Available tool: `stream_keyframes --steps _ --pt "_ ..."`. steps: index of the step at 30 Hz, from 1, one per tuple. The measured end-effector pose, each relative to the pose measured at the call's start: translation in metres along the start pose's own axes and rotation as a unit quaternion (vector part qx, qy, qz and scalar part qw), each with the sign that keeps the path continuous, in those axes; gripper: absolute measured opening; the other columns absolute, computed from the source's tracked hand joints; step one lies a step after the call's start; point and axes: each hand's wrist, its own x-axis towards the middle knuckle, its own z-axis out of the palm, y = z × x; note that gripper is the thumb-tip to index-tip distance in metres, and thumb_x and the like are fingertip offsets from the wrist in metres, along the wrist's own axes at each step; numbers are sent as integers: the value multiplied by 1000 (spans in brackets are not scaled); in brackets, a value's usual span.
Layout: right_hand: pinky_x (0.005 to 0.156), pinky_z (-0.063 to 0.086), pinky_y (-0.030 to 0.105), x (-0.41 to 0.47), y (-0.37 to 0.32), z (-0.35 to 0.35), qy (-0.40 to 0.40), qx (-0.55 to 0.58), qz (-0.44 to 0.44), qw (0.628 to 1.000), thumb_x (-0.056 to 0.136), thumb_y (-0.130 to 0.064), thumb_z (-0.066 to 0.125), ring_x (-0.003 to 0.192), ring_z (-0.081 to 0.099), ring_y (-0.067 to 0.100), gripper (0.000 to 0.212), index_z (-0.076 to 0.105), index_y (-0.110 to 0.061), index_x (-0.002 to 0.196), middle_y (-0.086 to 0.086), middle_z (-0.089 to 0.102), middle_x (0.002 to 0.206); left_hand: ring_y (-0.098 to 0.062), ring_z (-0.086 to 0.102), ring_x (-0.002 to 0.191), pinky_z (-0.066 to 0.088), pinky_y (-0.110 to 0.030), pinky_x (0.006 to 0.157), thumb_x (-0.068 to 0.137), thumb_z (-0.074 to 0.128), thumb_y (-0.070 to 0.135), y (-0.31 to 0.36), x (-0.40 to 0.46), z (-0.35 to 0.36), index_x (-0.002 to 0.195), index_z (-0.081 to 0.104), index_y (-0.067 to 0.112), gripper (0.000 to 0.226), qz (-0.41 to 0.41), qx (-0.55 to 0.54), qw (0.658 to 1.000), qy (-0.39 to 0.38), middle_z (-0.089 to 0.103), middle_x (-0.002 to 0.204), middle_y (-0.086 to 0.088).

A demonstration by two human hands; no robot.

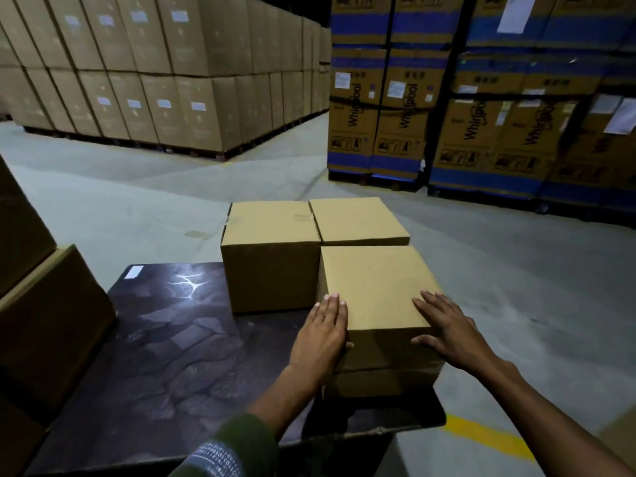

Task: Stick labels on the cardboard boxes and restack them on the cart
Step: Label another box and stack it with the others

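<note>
Three plain cardboard boxes stand on the dark cart platform (165, 346). The near box (375, 287) sits on top of another box (382, 383) at the cart's right front. My left hand (323, 335) lies flat against its left side, fingers straight. My right hand (447, 328) rests on its top right corner, fingers spread, thumb on the front face. A second box (268, 256) stands behind to the left, and a third (358, 220) behind to the right. No labels show on these boxes.
A small white label (133, 272) lies at the platform's far left corner. Brown cartons (44, 325) are stacked close on my left. Pallets of cartons (165, 80) and blue-banded appliance boxes (447, 125) line the back. A yellow line (488, 438) marks the grey floor.
</note>
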Motion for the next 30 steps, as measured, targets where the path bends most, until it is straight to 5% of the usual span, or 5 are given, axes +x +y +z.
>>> stream_keyframes --steps 22,27,30 --pt "113 29 48 31 49 4 7 8 -63 998 86 -64 56 151 5 19 83 20 -35 154 -9 8 164 -25 -6 150 -9 -31 117 101 45 40 26 28 11 155 0 7 77 -50 -3 999 -10 -9 160 -14" --pt "113 28 48 32 51 6 12 15 -66 998 85 -64 57 151 6 18 82 22 -35 154 -9 9 164 -32 40 138 26 -39 111 78 79 39 25 29 18 144 42 1 84 -50 20 999 5 39 149 -22" --pt "114 27 48 32 51 7 12 12 -64 998 86 -64 57 151 4 18 82 20 -36 154 -9 8 164 -32 47 133 34 -39 107 71 84 39 24 30 17 139 49 0 86 -40 27 999 20 47 144 -22"
